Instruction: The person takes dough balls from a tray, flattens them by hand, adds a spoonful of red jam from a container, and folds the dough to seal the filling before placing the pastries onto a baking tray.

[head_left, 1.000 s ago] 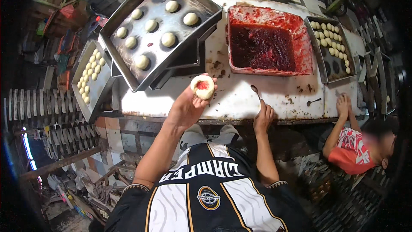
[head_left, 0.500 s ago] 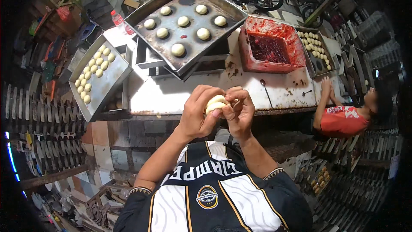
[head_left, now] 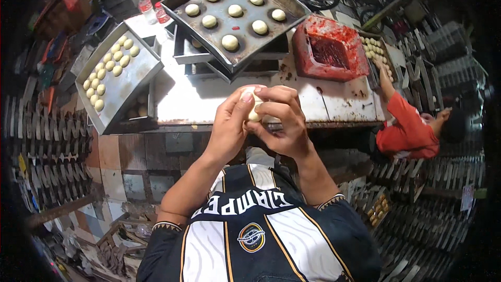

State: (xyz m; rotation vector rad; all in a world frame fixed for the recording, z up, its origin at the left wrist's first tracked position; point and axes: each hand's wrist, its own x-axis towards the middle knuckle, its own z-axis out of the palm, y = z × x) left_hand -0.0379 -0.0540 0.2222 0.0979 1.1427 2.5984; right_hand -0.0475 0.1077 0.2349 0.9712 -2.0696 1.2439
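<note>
Between my two hands is a piece of pale dough [head_left: 254,114], held just above the table's front edge. My left hand [head_left: 232,120] wraps it from the left, thumb pressed on top. From the other side, the curled fingers of my right hand [head_left: 284,117] pinch it, and they hide part of it. Beyond my hands, a large square metal tray [head_left: 237,62] rests on other stacked trays and bears several spaced dough balls [head_left: 235,10]. A tub [head_left: 330,73] smeared red, with dark red filling [head_left: 329,52] inside, stands to its right.
On the left, a tilted tray [head_left: 130,81] carries several dough balls. A spoon [head_left: 323,103] lies on the white table [head_left: 195,102]. Two red-capped bottles [head_left: 147,8] stand at the back. A person in a red shirt [head_left: 409,130] reaches into a tray [head_left: 389,57] on the right.
My fingers have shifted around the dough, which is now more closed up and turned more upright. The person at right has stretched an arm to the far tray. The view has shifted slightly.
</note>
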